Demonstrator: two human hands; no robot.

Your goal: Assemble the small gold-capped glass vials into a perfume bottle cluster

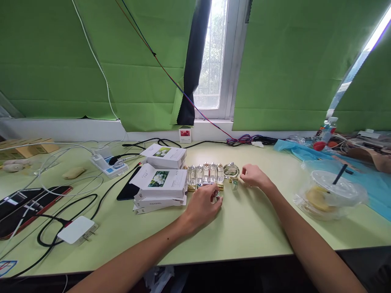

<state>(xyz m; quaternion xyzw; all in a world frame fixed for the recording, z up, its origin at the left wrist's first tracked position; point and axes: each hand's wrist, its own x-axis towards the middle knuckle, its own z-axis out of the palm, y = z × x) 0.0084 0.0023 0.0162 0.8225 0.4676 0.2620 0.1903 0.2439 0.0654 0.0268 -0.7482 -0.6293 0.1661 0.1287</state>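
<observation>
My left hand (204, 205) is curled with its fingers closed round a small clear glass piece (217, 194), low over the table in front of a row of glass bottles (205, 173). The bottles have gold-coloured parts and stand close together. At the right end of the row is a rounder glass bottle (231, 169). A small pale green piece (234, 185) lies in front of it. My right hand (255, 176) rests just right of the round bottle, fingers pressed together; what they hold, if anything, is hidden.
Stacked white boxes (171, 183) with flower pictures stand left of the bottles, some flaps open. Behind them lies a dark phone (130, 188). Further left are a power strip (110, 166), cables and a white charger (77, 230). A lidded cup in plastic (325, 193) stands right.
</observation>
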